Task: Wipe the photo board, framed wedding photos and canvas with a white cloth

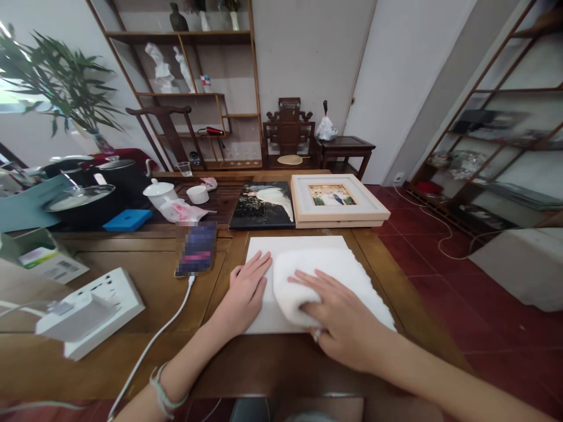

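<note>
A flat white sheet (338, 241) with a wavy right edge lies on the wooden table in front of me. On top of it is a thick white roll of soft, foam-like material (285, 275), its end facing me. My left hand (250, 287) rests on the sheet's left side, fingers stretched out, holding nothing. My right hand (341, 316) is over the roll's right part: its fingers lie across the top, and the lower fingers curl at its near end. A ring shows on that hand.
Behind the sheet lie a black picture panel (264, 205) and a pale wooden photo frame (299, 214). To the left are a phone (196, 249) on a white cable, a power strip (109, 299), a blue box (127, 220) and a black pot (83, 205). The table's right edge is close by.
</note>
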A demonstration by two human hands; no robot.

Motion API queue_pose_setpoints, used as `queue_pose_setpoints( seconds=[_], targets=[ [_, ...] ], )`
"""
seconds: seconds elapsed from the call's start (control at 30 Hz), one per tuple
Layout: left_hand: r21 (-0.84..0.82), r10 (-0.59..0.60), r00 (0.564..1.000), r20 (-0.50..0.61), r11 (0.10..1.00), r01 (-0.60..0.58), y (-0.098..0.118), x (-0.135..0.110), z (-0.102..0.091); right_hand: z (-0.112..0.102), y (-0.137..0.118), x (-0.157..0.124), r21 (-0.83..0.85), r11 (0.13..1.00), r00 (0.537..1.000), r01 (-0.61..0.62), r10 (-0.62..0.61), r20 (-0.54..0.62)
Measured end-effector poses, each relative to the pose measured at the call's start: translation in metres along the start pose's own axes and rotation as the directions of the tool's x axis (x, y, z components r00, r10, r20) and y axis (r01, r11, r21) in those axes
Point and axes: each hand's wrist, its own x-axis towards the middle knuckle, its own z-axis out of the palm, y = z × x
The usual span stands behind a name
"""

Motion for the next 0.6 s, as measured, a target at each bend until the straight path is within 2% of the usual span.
queue_pose_setpoints(
  seconds=[0.13,0.23,0.3,0.37,0.47,0.53,0.6],
  targets=[
    [-0.091,-0.003,0.999,-0.035,0.996,0.000,-0.002,-0.001,-0.001,-0.001,0.016,0.037,-0.073,0.987,0.990,-0.140,0.138,-0.034],
    [-0.228,0.006,0.989,-0.151,0.973,-0.041,-0.001,-0.003,-0.003,0.004,0.012,0.060,-0.143,0.978,0.988,-0.152,0.153,-0.002],
    [-0.308,0.008,0.970,-0.245,0.947,-0.086,-0.001,-0.004,-0.005,0.009,0.004,0.066,-0.185,0.980,0.996,-0.079,0.086,0.029],
    [-0.362,0.002,0.954,-0.300,0.925,-0.115,0.001,-0.004,-0.006,0.013,-0.005,0.064,-0.195,0.979,0.997,0.060,-0.049,0.060],
    [-0.394,-0.011,0.950,-0.311,0.911,-0.119,0.002,-0.005,-0.006,0.014,-0.019,0.047,-0.167,0.946,0.960,0.277,-0.263,0.102],
    [-0.381,-0.015,0.954,-0.300,0.919,-0.105,0.002,-0.004,-0.006,0.010,-0.026,0.031,-0.139,0.927,0.933,0.349,-0.330,0.140],
    [-0.336,-0.013,0.964,-0.264,0.939,-0.079,0.002,-0.004,-0.005,0.004,-0.030,0.015,-0.111,0.926,0.926,0.360,-0.339,0.168]
  ],
)
